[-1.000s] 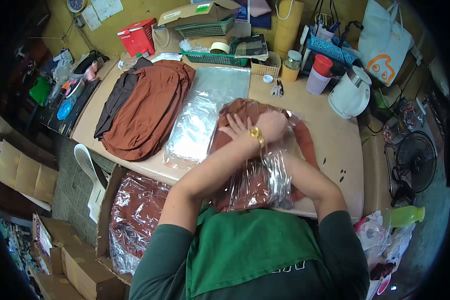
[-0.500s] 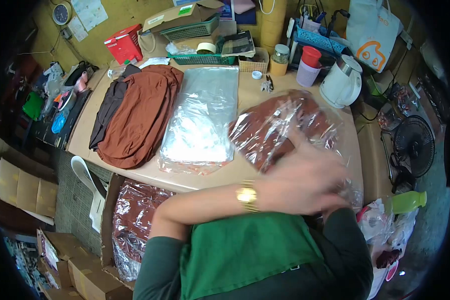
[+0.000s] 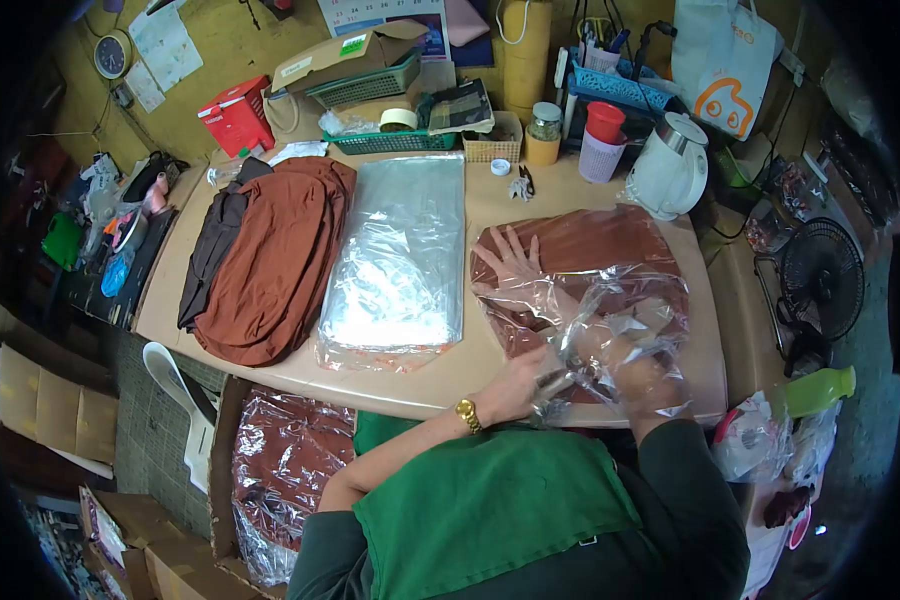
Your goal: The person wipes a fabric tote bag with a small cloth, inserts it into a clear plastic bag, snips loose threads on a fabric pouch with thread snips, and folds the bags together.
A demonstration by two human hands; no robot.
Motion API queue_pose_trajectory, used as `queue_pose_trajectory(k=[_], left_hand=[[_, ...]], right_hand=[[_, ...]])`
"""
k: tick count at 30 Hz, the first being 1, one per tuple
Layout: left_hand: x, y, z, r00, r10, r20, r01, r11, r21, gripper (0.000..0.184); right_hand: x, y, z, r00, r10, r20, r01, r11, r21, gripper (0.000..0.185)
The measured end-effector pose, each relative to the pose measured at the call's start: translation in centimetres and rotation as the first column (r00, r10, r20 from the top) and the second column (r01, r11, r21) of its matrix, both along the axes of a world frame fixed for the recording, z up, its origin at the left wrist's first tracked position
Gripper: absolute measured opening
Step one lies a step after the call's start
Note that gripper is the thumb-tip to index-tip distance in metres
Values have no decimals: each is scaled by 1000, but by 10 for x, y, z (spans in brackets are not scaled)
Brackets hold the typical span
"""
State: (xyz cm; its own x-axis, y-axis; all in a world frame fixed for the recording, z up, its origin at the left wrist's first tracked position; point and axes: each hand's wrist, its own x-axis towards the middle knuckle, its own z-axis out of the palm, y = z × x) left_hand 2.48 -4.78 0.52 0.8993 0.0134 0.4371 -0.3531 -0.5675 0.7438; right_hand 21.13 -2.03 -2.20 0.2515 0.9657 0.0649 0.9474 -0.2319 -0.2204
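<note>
A folded reddish-brown fabric piece [image 3: 590, 237] lies in a clear plastic bag [image 3: 620, 310] on the right half of the table. My right hand [image 3: 513, 260] is inside the bag, its arm running in through the mouth at the near side. Its fingers are spread flat on the fabric near the far left corner. My left hand [image 3: 518, 386], below a gold watch, is closed on the gathered plastic at the bag's near edge. Left of it lies a stack of flat clear plastic bags [image 3: 400, 260]. Beyond that is a pile of reddish-brown fabric pieces [image 3: 270, 260].
A white kettle [image 3: 667, 165], a red cup [image 3: 605, 122], a jar [image 3: 544, 133] and small snips [image 3: 526, 182] stand or lie along the back. Green baskets [image 3: 390, 140] hold odds and ends. Below the table's front edge, a carton [image 3: 225, 480] contains bagged brown fabric.
My left hand has come back left from across the bag to its near edge. The bagged fabric lies flatter, with my right hand now visible, spread inside. The camera view has shifted slightly.
</note>
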Motion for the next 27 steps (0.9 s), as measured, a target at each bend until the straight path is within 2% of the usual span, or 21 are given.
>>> queue_pose_trajectory(k=[1, 2, 3, 5, 6, 7, 9, 10, 11, 13, 14, 15, 16, 17, 18, 20, 21, 22, 25, 26, 27], left_hand=[[-1, -1, 8, 989, 96, 117, -96, 995, -8, 27], [-1, 3, 17, 950, 225, 217, -209, 973, -94, 31], [-2, 10, 21, 950, 222, 219, -206, 974, -92, 31], [-7, 20, 24, 964, 264, 34, -265, 964, 33, 35], [1, 29, -8, 986, 142, -81, -129, 980, 153, 31], [5, 30, -19, 987, 140, -81, -127, 980, 151, 31], [15, 25, -18, 999, 49, 23, -49, 998, 25, 27], [19, 20, -12, 993, 14, 121, -17, 1000, 22, 20], [20, 13, -7, 992, 10, 122, -13, 1000, 21, 20], [19, 0, 9, 985, -162, -57, 154, 980, -124, 27], [17, 0, 19, 987, -103, 123, 108, 994, -28, 45], [14, 3, 26, 987, -105, 125, 109, 994, -27, 45], [8, 10, 31, 988, 105, 113, -109, 993, 32, 42], [2, 17, 34, 944, 310, 112, -321, 942, 94, 39], [-2, 25, 29, 912, 409, 5, -402, 894, 200, 36], [-2, 51, -15, 937, 348, -25, -340, 927, 156, 30], [-3, 56, -12, 958, 284, -46, -278, 954, 112, 24], [-4, 53, -10, 944, 326, 60, -330, 939, 92, 12], [-12, 32, 25, 964, 256, 76, -263, 959, 103, 13], [-15, 22, 37, 981, 192, 37, -193, 981, 26, 11], [-18, 16, 43, 980, 194, 35, -194, 981, 24, 11]], right_hand=[[4, 4, 0, 999, -48, 7, 48, 999, 14, 83], [5, 2, -3, 998, -47, -38, 49, 997, 51, 84], [6, 3, -6, 998, -49, -37, 51, 997, 55, 84], [5, 4, -13, 999, -50, 10, 49, 997, 63, 85], [6, 5, -7, 999, -39, -24, 40, 999, 36, 85], [9, 6, -10, 999, -41, -23, 42, 999, 35, 85], [14, 12, -11, 997, -39, 60, 36, 998, 54, 83], [15, 11, -7, 997, -43, 63, 39, 998, 56, 83], [16, 9, -4, 996, -70, 56, 66, 995, 68, 83], [15, 4, -3, 994, -99, 51, 95, 992, 77, 82], [16, 2, -4, 995, -91, 41, 87, 992, 91, 82], [17, 1, -6, 996, -82, 30, 79, 991, 105, 81], [16, 0, -4, 996, -83, 29, 79, 991, 105, 81], [16, -1, -3, 997, -75, 13, 74, 994, 75, 82], [14, -2, -3, 998, -68, -6, 68, 997, 46, 82], [9, 0, -10, 997, -71, 25, 69, 996, 48, 82], [7, 3, -9, 995, -74, 62, 70, 996, 56, 82], [8, 4, -7, 995, -72, 64, 68, 996, 61, 82], [6, -2, 2, 998, -57, -11, 57, 998, 29, 84], [2, -5, 5, 999, -28, -42, 30, 998, 54, 83], [-4, -9, 9, 997, 3, -73, 3, 997, 80, 83]])
